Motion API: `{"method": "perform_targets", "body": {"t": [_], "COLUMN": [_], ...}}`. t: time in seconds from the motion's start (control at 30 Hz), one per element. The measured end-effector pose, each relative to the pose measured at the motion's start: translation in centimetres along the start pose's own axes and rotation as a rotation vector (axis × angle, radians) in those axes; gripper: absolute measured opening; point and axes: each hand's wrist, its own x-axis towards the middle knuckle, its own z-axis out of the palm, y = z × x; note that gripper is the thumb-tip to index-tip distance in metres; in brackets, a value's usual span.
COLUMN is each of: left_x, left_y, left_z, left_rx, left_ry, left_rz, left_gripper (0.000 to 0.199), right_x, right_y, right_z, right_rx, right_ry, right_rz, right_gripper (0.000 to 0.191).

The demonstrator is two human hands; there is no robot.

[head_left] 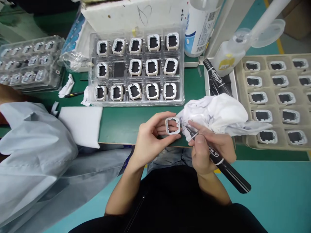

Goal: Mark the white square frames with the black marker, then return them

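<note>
Between the thumb and fingers of my left hand (152, 137) is a small white square frame (173, 133) with rounded corners and an open middle. My right hand (213, 145) grips a black marker pen (228, 173), its bare tip pointing up and left, close to the frame but apart from it. Behind my right hand lies a crumpled white cloth (213, 111). Ahead, a clear plastic tray (136, 103) carries rows of similar frames, and one pocket (119, 69) in its middle row has no frame.
At the right stands a beige tray (245, 106) of similar frames. A white bottle (200, 29), a dispenser bottle (227, 56) and another black marker (215, 77) are at the back right. To my left are a person's grey sleeve (36, 139), a white foam sheet (81, 124) and stacked trays (52, 82).
</note>
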Motion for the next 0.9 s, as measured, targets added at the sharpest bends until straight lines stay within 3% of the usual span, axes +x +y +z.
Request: {"method": "perform_targets", "body": {"t": [0.27, 0.43, 0.9], "left_x": [-0.4, -0.7, -0.9], "left_y": [-0.2, -0.5, -1.0], "left_z": [0.4, 0.3, 0.3], "left_rx": [0.272, 0.378, 0.412], "left_ry": [0.010, 0.029, 0.044], "left_rz": [0.207, 0.222, 0.243], "left_gripper": [0.041, 0.037, 0.034], "right_x": [1.7, 1.8, 1.7], "right_y": [-1.1, -1.1, -1.4], "right_z": [1.1, 1.0, 1.0], "right_rx": [-0.044, -0.048, -0.060], "right_ry": [-0.028, -0.036, -0.063], "right_rz": [-0.128, -0.130, -0.097], "right_gripper": [0.012, 0.015, 0.019]}}
